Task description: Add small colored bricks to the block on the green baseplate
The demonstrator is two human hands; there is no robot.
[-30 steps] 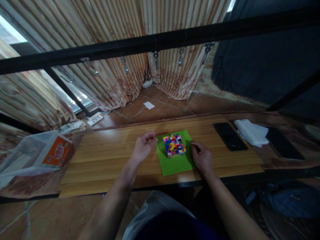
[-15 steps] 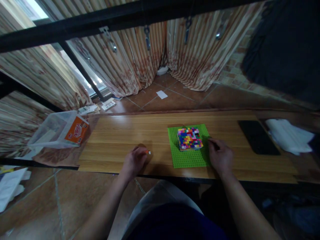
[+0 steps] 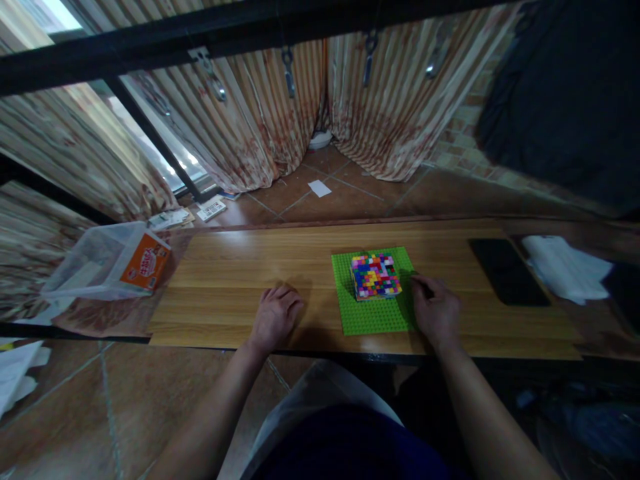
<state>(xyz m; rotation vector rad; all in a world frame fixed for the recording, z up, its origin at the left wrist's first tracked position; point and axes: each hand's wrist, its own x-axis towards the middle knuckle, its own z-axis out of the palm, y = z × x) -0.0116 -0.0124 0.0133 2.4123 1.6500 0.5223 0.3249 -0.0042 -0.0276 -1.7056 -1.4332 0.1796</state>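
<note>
A flat green baseplate [image 3: 370, 325] lies on the wooden tabletop. On it stands a block of many small coloured bricks [image 3: 376, 275], with a mottled top. My right hand [image 3: 437, 310] is closed at the baseplate's right edge, thumb and fingertips pinched there beside the brick block. To the left of the plate my left hand [image 3: 277, 315] rests low over the bare wood, palm down. Its fingers are curled in, and whatever they hold is hidden beneath them.
On the table's right end lies a black flat panel [image 3: 509, 272], with a white plastic bag [image 3: 565, 267] beyond it. A clear plastic bin [image 3: 95, 263] with an orange label stands left of the table. A dark metal bar [image 3: 240, 41] crosses overhead.
My left hand has turned palm down; the small orange and white bricks at its fingertips are now out of sight. My right hand stays at the baseplate. The view has shifted slightly.
</note>
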